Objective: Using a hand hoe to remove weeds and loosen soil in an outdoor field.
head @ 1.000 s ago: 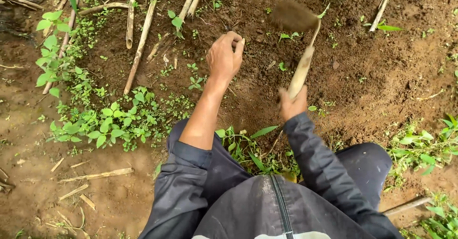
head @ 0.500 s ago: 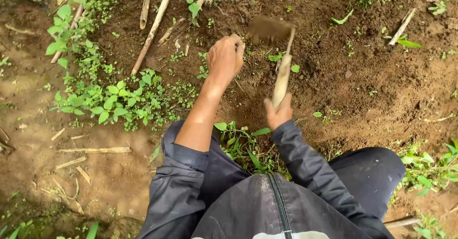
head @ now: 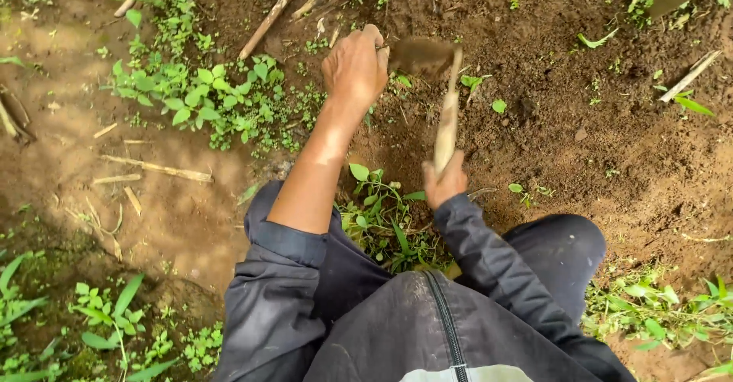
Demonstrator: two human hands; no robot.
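Right hand [head: 445, 181]: closed in a fist round the lower end of a pale wooden-handled hand hoe [head: 447, 122]; sleeve dark and drawn down to the wrist.
Hand hoe: handle stood nearly upright in the frame, running from the fist toward 12 o'clock; dark, soil-coloured blade [head: 421, 54] turned off to 9 o'clock at the top; blurred, so contact with the ground could not be told.
Left hand [head: 356, 67]: reached forward over the dark brown loose soil [head: 550, 130], back of hand up, fingers curled downward; fingertips hidden, so pinching or pressing could not be told. Lay just beside the blade, at its 9 o'clock.
Left forearm: bare, sleeve pushed up to the elbow.
Green leafy weed clump [head: 385, 222]: between the two arms, at 6 o'clock of the hoe.
Low green weed patch [head: 206, 99]: at 9 o'clock of the left hand, near it.
Long dry pale stalk [head: 272, 14]: at 11 o'clock of the left hand, lying aslant on the soil.
Dark trouser knee [head: 565, 244]: at 4 o'clock of the right hand.
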